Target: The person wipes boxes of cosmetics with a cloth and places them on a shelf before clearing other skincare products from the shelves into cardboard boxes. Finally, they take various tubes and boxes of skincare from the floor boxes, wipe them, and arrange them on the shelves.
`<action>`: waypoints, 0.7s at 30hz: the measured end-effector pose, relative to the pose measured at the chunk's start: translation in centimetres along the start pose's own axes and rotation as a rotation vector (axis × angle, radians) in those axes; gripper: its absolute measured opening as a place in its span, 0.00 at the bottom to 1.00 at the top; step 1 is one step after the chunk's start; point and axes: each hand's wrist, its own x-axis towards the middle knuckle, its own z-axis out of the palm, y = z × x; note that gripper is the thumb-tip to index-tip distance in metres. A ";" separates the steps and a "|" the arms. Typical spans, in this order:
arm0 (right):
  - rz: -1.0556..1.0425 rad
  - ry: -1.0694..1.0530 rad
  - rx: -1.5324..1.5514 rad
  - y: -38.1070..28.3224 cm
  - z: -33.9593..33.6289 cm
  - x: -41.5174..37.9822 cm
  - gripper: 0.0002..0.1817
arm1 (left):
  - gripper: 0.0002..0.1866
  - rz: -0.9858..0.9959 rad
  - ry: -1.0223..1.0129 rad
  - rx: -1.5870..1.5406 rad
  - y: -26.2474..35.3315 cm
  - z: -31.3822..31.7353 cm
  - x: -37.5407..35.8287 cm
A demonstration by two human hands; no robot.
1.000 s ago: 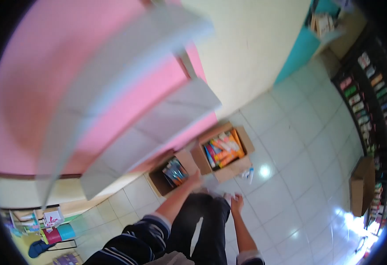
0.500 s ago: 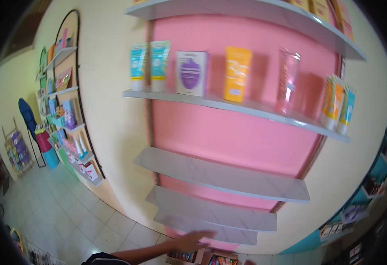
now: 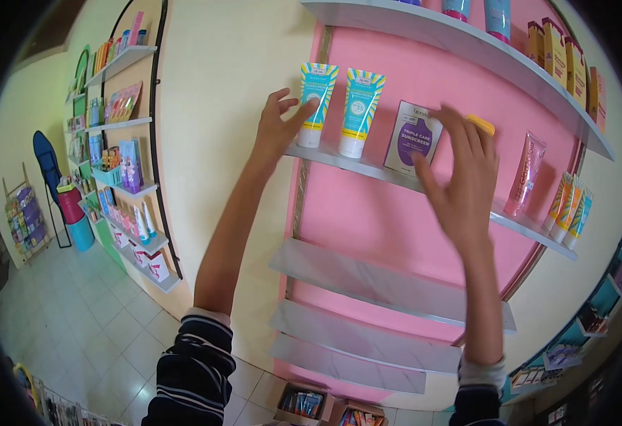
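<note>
My left hand [image 3: 277,131] is raised at the left end of the shelf, fingers apart, its thumb overlapping the edge of a turquoise and yellow sunscreen tube [image 3: 314,113]. A matching sunscreen tube [image 3: 357,117] stands upright just to the right. Further along is a white and purple sunscreen box [image 3: 409,142], tilted in this view. My right hand [image 3: 463,177] is open in front of the shelf, thumb and fingers spread beside the box's right edge. Behind its fingers, a yellow tube [image 3: 482,124] is mostly hidden. Neither hand holds anything.
The shelf [image 3: 367,167] also carries a pink tube [image 3: 525,174] and several small tubes [image 3: 566,209] on the right. Boxes [image 3: 565,60] line the shelf above. Lower marbled shelves [image 3: 375,273] sit below, and cartons of products [image 3: 300,403] stand on the floor.
Both hands have come up to the product shelf; earlier one arm reached low over the bottom shelves. The camera view has shifted, so the shelf now appears further right.
</note>
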 end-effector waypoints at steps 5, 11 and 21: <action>0.080 -0.408 -0.137 3.0 1.8 5.9 0.31 | 0.31 -0.273 -0.378 -0.218 0.8 -0.3 2.1; 0.215 -0.825 -0.099 3.7 3.1 7.5 0.31 | 0.20 -0.249 -0.554 -0.342 -0.5 -0.2 2.7; 0.803 -0.529 1.218 2.1 3.8 7.5 0.22 | 0.21 -0.301 -0.631 -0.946 1.5 1.3 2.7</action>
